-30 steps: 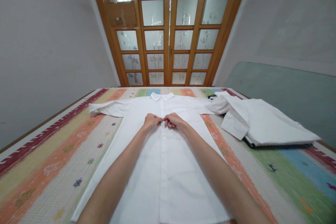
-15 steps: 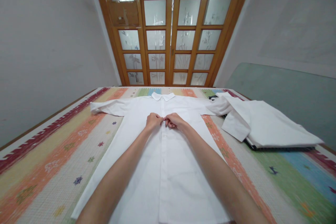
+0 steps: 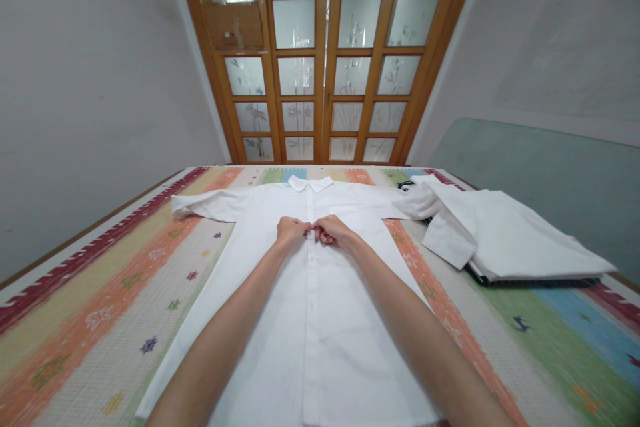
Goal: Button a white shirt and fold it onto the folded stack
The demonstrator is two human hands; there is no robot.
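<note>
A home, judging by paned wooden doors (image 3: 319, 73) and striped cloth (image 3: 131, 300)

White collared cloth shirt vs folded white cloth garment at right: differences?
The shirt lies spread out, sleeves extended; the folded garment is doubled up compactly. The left hand and right hand pinch at the shirt's front placket; neither touches the folded garment. Both are plain white cloth.

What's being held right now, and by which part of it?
The white shirt: the left hand and right hand seem to pinch its front button strip, below the collar. The exact grip is too small to make out.
</note>
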